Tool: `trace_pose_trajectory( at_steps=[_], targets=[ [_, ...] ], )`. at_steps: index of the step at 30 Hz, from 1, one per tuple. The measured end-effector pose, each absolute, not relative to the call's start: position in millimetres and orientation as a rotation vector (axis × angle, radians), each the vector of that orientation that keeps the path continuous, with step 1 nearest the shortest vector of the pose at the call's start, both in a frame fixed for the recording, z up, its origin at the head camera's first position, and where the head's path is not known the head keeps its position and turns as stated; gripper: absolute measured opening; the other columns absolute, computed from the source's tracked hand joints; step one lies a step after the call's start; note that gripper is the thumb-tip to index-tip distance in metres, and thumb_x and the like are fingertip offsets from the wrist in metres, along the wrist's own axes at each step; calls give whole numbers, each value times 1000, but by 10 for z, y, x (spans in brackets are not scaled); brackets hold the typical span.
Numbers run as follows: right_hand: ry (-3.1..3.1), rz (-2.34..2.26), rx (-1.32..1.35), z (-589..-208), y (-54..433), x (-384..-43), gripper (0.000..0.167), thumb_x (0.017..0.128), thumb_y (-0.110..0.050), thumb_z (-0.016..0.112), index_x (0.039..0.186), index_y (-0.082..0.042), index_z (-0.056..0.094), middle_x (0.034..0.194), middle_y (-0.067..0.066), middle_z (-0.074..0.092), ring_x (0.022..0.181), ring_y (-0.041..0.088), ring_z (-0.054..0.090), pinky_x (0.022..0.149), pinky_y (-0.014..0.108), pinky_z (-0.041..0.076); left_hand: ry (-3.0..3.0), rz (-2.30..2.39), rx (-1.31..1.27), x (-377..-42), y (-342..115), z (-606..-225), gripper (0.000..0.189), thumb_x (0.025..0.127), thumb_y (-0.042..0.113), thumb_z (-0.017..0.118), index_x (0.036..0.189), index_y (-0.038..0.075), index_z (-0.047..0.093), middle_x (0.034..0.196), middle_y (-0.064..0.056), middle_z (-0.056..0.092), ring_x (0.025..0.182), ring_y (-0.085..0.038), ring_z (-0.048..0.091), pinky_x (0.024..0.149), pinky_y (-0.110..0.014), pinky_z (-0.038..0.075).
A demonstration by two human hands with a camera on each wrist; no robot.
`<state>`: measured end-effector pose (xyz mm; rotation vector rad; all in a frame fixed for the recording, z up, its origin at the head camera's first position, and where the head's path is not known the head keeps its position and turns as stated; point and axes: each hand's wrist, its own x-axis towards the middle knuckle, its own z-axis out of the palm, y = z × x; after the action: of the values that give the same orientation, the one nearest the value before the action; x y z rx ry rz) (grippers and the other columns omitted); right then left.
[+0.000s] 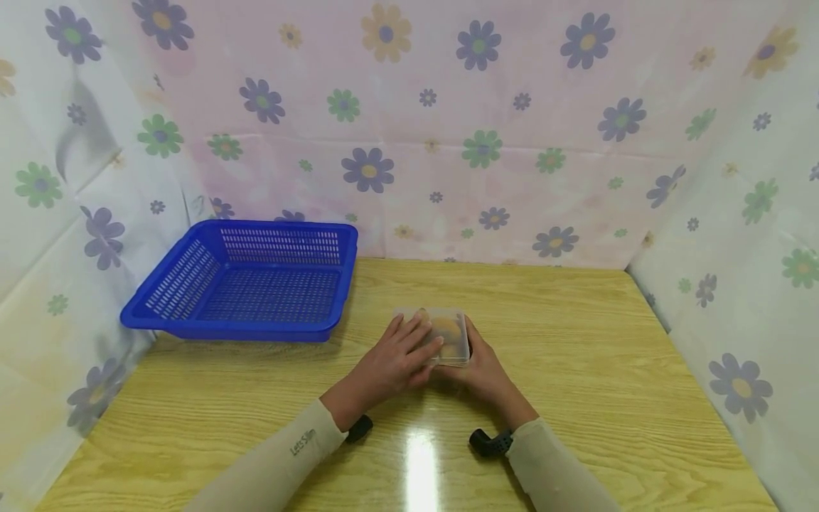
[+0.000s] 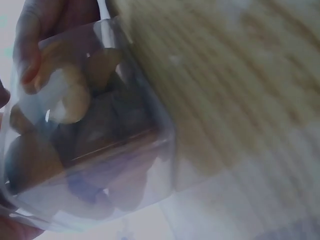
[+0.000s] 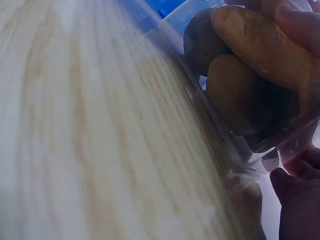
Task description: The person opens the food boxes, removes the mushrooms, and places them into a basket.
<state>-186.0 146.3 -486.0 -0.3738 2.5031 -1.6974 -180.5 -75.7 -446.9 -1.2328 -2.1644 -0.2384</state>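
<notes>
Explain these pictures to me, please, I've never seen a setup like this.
There's no machine: a person works with two bare hands. The wide picture comes from a camera on the person's head, looking forward and down. The two close-ups come from cameras on the wrists, one on each. On the table stands a blue basket, to the left. The right hand grips a clear box from the right; the left hand rests its fingers across the top. Brown, rounded things show inside, perhaps potatoes.
</notes>
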Motion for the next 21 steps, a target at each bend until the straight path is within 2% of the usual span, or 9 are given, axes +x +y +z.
trace_pose_trajectory(
  at_steps=[6, 13, 17, 21],
  targets=[
    [2432, -1702, -380, -4823, 1449, -1841, 111, 75, -21, 85, 156, -31, 9, 141, 7, 46, 114, 25, 54, 91, 36, 49, -2258, -323, -1249, -1789, -788, -4363, 46, 87, 25, 73, 129, 12, 63, 131, -18, 61, 126, -35, 55, 102, -58, 44],
    [2413, -1695, -451, -4567, 1422, -1726, 106, 77, -17, 82, 157, -16, 12, 138, 14, 47, 116, 28, 54, 91, 36, 49, -2289, -411, -1248, -1800, -779, -4307, 46, 87, 25, 73, 130, 10, 63, 129, -18, 62, 125, -35, 56, 102, -58, 44],
    [2410, -1716, -470, -4655, 1431, -1765, 106, 76, -15, 83, 156, -20, 14, 136, 13, 48, 116, 28, 54, 92, 36, 49, -2311, -433, -1235, -1810, -761, -4270, 44, 88, 25, 71, 129, 11, 63, 128, -16, 63, 123, -34, 57, 101, -57, 45],
    [2405, -1744, -471, -4845, 1452, -1847, 107, 74, -17, 86, 154, -34, 17, 135, 6, 50, 117, 23, 53, 94, 37, 48, -2345, -489, -1220, -1821, -748, -4228, 41, 89, 25, 70, 127, 11, 64, 126, -15, 64, 122, -34, 58, 102, -57, 45]
  ],
)
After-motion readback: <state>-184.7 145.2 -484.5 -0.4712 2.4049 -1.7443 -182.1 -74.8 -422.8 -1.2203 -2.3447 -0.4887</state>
